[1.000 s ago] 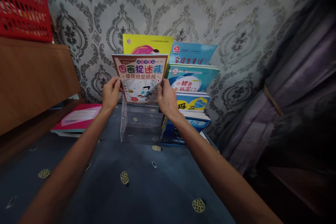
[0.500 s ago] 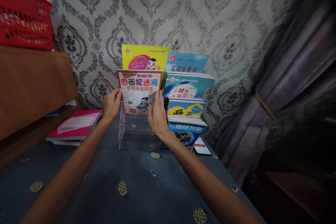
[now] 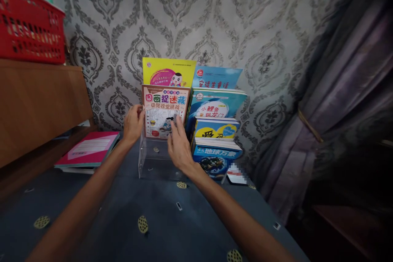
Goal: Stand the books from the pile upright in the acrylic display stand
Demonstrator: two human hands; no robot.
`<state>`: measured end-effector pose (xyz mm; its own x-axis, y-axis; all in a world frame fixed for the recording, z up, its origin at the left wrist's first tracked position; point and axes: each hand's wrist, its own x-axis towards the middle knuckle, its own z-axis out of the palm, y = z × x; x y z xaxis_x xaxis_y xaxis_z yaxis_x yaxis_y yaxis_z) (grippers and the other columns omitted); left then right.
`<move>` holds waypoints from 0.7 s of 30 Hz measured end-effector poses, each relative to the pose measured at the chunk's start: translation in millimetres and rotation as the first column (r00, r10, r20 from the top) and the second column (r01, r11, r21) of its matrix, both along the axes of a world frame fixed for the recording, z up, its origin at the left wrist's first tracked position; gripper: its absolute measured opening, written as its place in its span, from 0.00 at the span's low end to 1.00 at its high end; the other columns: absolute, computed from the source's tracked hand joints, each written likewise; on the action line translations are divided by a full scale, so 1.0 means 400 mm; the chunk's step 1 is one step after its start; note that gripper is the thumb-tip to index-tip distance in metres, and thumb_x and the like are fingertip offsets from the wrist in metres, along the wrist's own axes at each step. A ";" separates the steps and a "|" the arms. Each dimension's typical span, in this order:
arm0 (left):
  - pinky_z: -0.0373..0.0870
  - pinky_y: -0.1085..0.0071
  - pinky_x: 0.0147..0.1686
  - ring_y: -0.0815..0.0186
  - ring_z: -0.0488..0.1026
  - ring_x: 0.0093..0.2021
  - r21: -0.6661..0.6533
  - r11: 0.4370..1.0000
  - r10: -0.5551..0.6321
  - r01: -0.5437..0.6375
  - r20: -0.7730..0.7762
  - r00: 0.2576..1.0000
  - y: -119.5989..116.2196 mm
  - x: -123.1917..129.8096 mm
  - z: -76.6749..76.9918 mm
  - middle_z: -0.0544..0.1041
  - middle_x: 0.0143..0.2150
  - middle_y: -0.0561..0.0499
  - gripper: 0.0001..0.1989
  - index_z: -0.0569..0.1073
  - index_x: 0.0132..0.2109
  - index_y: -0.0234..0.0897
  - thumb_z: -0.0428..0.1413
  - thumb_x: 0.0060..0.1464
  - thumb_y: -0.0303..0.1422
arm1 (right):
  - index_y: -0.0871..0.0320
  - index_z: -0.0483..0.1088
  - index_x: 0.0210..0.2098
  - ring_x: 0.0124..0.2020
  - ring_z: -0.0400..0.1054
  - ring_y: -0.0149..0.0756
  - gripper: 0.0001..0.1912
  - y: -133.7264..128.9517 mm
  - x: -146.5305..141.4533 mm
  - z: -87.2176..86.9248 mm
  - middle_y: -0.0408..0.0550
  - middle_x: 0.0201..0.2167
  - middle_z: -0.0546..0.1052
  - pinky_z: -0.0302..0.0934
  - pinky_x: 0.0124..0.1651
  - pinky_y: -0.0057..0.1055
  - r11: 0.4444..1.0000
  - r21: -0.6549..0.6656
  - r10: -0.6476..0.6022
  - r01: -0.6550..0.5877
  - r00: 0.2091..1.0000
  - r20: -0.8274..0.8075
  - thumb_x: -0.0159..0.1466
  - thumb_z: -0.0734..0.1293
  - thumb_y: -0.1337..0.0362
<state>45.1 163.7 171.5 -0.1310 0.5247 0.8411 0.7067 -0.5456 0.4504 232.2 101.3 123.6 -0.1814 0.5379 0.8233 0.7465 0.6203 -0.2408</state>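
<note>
A brown-bordered picture book (image 3: 159,110) leans upright in a clear acrylic stand (image 3: 153,159), in front of a yellow book (image 3: 168,65). At the book's left edge is my left hand (image 3: 134,125), its fingers bent together; whether they pinch the edge is hard to see. My right hand (image 3: 180,144) lies over the book's lower right front, fingers extended. To the right stand a blue book (image 3: 217,77), a teal book (image 3: 215,104), a blue and yellow book (image 3: 215,130) and a globe-cover book (image 3: 213,163) in tiers.
Pink-covered books (image 3: 89,149) lie at the left of the dark tablecloth (image 3: 113,221). A red basket (image 3: 32,24) sits on a wooden cabinet (image 3: 43,102). A phone (image 3: 237,175) lies right of the stand, near a grey curtain (image 3: 325,110).
The brown-bordered book has shifted slightly right and sits straighter before the yellow book. My right hand has come off its right edge onto its front. The view has tilted a little.
</note>
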 end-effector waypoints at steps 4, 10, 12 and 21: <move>0.66 0.64 0.43 0.60 0.71 0.38 -0.012 1.000 0.007 -0.007 0.011 1.000 -0.002 0.004 -0.004 0.74 0.37 0.49 0.06 0.70 0.43 0.40 0.51 0.60 0.33 | 0.62 0.54 0.70 0.74 0.44 0.48 0.31 0.031 -0.002 -0.008 0.58 0.72 0.55 0.49 0.72 0.53 0.997 -0.073 0.027 -0.027 1.000 -0.009 0.67 0.55 0.71; 0.67 0.64 0.42 0.60 0.72 0.39 -0.037 0.999 0.005 -0.005 -0.017 1.000 -0.005 0.001 -0.017 0.74 0.39 0.49 0.05 0.69 0.42 0.39 0.52 0.58 0.32 | 0.69 0.63 0.64 0.70 0.53 0.52 0.27 0.048 -0.011 0.003 0.66 0.68 0.61 0.55 0.68 0.53 0.991 -0.131 -0.033 0.036 0.999 0.025 0.67 0.56 0.68; 0.67 0.64 0.43 0.60 0.72 0.40 -0.043 0.999 -0.005 0.004 -0.025 1.000 -0.007 -0.002 -0.023 0.74 0.40 0.48 0.06 0.69 0.43 0.39 0.52 0.57 0.31 | 0.69 0.65 0.61 0.69 0.56 0.54 0.25 0.045 -0.012 0.010 0.68 0.66 0.64 0.56 0.67 0.54 0.990 -0.130 -0.055 0.062 0.997 0.054 0.67 0.57 0.68; 0.69 0.62 0.44 0.59 0.74 0.41 -0.066 0.997 0.040 -0.044 -0.058 0.997 -0.016 -0.007 -0.034 0.74 0.40 0.48 0.13 0.66 0.49 0.40 0.55 0.56 0.30 | 0.62 0.70 0.57 0.63 0.63 0.52 0.21 0.037 -0.005 0.023 0.64 0.59 0.72 0.59 0.64 0.53 0.992 -0.115 -0.046 0.050 0.998 0.044 0.67 0.57 0.67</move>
<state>42.2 157.1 157.8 -0.1068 0.5750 0.8111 0.7538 -0.4851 0.4432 230.2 116.3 133.0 -0.1855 0.6381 0.7473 0.7854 0.5533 -0.2775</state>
